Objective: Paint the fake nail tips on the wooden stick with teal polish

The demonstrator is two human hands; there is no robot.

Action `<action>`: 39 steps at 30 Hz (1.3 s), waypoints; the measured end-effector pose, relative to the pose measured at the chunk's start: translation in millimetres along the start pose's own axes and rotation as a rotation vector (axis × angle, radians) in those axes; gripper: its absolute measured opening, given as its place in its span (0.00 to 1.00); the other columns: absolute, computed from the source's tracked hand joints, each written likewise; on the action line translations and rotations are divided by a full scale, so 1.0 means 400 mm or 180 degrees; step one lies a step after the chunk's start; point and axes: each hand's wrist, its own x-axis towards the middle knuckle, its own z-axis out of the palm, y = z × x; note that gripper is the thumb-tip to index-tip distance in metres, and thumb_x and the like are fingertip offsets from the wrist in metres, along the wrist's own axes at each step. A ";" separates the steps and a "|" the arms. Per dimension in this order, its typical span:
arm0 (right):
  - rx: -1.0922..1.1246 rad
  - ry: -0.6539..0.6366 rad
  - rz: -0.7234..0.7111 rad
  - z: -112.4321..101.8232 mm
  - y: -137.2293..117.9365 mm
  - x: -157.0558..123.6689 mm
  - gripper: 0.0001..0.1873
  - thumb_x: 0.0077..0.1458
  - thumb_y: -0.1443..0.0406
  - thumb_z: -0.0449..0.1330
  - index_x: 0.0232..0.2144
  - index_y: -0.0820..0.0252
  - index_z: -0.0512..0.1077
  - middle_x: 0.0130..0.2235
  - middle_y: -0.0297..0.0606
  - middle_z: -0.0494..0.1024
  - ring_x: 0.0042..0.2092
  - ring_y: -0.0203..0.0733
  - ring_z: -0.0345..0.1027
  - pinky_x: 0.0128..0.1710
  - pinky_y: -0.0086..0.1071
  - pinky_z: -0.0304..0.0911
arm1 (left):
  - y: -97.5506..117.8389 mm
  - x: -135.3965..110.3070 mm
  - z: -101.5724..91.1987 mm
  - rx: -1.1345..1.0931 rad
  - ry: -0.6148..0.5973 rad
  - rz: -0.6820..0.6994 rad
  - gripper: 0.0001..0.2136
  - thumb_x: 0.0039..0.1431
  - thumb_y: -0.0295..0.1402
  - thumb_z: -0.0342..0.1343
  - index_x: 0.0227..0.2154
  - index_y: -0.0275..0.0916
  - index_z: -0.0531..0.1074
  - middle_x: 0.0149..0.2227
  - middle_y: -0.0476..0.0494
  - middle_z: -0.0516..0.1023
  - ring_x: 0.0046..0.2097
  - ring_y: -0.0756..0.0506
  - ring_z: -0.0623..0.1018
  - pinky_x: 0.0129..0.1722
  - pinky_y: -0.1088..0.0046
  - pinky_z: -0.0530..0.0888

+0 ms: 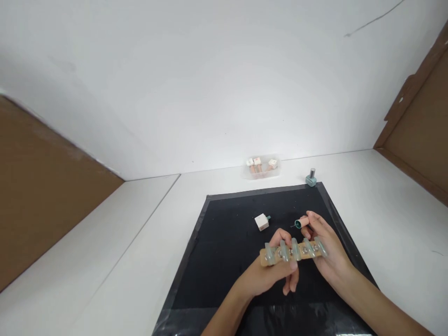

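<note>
Before you lies the black mat (213,261); read the clock from its middle. Your left hand (262,276) is over that middle, thumb and fingers closed on the strip (299,252); your right hand (331,245), at three, has its fingers in a narrow pinch. The strip looks light and stiff, best held by its edges. Past the mat sit the clear tub (276,173) at twelve and teal bottle (311,179) at one. The white bottle (262,222), on the mat at twelve, is probably hard and slick: grip its flat sides. Your right fingertips hold the smooth, light cap (304,222) by its closed end. The strip's glossy tips (296,249) look thin, easily knocked. The brush (294,226), pointing toward nine, seems soft, perhaps wet; avoid touching it.
</note>
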 end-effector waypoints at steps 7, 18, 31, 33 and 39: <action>0.0004 0.0011 -0.0116 -0.007 0.007 0.001 0.24 0.29 0.58 0.73 0.29 0.59 0.68 0.23 0.28 0.73 0.22 0.33 0.62 0.20 0.25 0.61 | 0.012 0.005 0.019 0.0143 0.0342 0.0132 0.15 0.57 0.44 0.53 0.31 0.37 0.60 0.26 0.51 0.67 0.25 0.55 0.71 0.21 0.83 0.68; -0.0059 -0.0084 -0.0688 -0.006 -0.002 0.001 0.20 0.38 0.56 0.71 0.28 0.59 0.68 0.20 0.26 0.69 0.18 0.27 0.56 0.15 0.21 0.54 | -0.003 0.013 0.020 -0.0132 0.0697 0.0801 0.09 0.61 0.41 0.49 0.35 0.44 0.55 0.22 0.59 0.62 0.17 0.57 0.68 0.13 0.87 0.64; -0.1100 -0.1329 -0.2885 -0.027 -0.083 -0.045 0.08 0.52 0.64 0.65 0.37 0.53 0.73 0.30 0.31 0.79 0.32 0.32 0.73 0.32 0.22 0.69 | 0.018 -0.008 0.017 0.0270 0.0442 0.0206 0.09 0.62 0.40 0.47 0.33 0.41 0.55 0.19 0.60 0.61 0.16 0.59 0.63 0.14 0.89 0.60; -0.1292 -0.1476 -0.3001 -0.027 -0.081 -0.053 0.08 0.53 0.65 0.64 0.38 0.53 0.73 0.31 0.31 0.78 0.32 0.32 0.73 0.31 0.21 0.70 | 0.020 -0.008 0.017 0.0354 0.0460 0.0106 0.10 0.62 0.40 0.48 0.33 0.41 0.54 0.18 0.60 0.62 0.16 0.58 0.62 0.14 0.89 0.60; -0.1689 -0.1633 -0.3229 -0.034 -0.082 -0.053 0.08 0.56 0.67 0.62 0.40 0.52 0.72 0.32 0.35 0.78 0.33 0.37 0.73 0.30 0.27 0.71 | 0.026 -0.005 0.023 0.0498 0.0532 -0.0067 0.14 0.59 0.45 0.49 0.31 0.41 0.53 0.17 0.60 0.61 0.16 0.58 0.61 0.14 0.88 0.58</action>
